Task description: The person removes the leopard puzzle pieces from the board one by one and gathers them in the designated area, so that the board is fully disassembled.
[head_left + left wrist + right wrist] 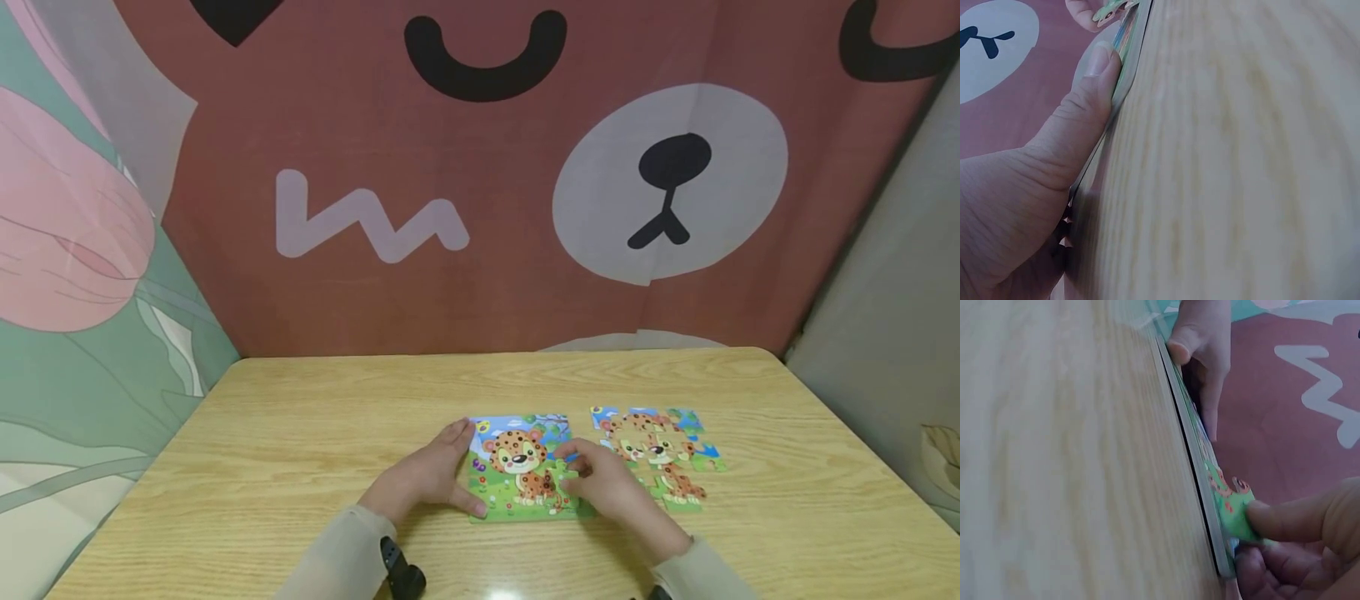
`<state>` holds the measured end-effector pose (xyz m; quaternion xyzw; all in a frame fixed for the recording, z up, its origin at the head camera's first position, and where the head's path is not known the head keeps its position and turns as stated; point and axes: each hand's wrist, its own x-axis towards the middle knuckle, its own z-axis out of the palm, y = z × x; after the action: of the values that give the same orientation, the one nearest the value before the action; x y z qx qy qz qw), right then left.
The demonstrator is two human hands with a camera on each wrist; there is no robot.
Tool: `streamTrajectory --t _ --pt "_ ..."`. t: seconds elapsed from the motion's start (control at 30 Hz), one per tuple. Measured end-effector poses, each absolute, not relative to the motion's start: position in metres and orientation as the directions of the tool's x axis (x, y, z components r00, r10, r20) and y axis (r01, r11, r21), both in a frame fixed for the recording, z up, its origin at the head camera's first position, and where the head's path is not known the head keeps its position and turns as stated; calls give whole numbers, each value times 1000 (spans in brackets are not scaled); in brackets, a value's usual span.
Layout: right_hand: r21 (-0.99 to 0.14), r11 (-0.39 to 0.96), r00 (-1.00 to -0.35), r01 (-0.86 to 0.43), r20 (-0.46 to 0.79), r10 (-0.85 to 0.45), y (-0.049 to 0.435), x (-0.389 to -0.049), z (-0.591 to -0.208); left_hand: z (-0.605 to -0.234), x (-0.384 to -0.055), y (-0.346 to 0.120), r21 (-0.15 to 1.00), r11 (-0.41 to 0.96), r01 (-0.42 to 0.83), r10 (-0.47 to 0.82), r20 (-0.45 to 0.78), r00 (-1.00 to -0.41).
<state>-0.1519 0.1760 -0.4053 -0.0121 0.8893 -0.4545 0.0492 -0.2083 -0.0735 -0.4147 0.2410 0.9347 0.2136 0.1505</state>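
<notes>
A square picture puzzle board (pixel 517 504) with a cartoon leopard cub lies on the wooden table. My left hand (pixel 429 475) rests at its left edge, with the thumb by the lower left corner and the fingers by the upper left corner. In the left wrist view, that thumb (pixel 1079 112) presses on the board's edge. My right hand (pixel 606 482) is over the board's right part and pinches a green puzzle piece (pixel 1235 512) with orange markings between thumb and fingers. The piece is tilted up from the board; its underside is hidden.
To the right of the board, several loose puzzle pieces (pixel 678 487) lie flat on the table (pixel 300 433), some partly behind my right hand. Behind the table's far edge hangs a brown cloth (pixel 510 300) with a printed bear face.
</notes>
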Motion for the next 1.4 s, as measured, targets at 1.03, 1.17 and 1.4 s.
streamTrajectory --t 1.03,1.17,1.4 --pt "-926 363 -994 109 -106 28 249 -143 -393 -415 -210 -74 483 786 385 520 -180 -835" --pt "-930 345 -992 126 -113 56 266 -139 -394 -414 -208 -75 482 787 385 520 -183 -835" --pt "-913 382 -987 141 -98 129 297 -131 -399 -413 -209 -74 479 785 392 525 -178 -833"
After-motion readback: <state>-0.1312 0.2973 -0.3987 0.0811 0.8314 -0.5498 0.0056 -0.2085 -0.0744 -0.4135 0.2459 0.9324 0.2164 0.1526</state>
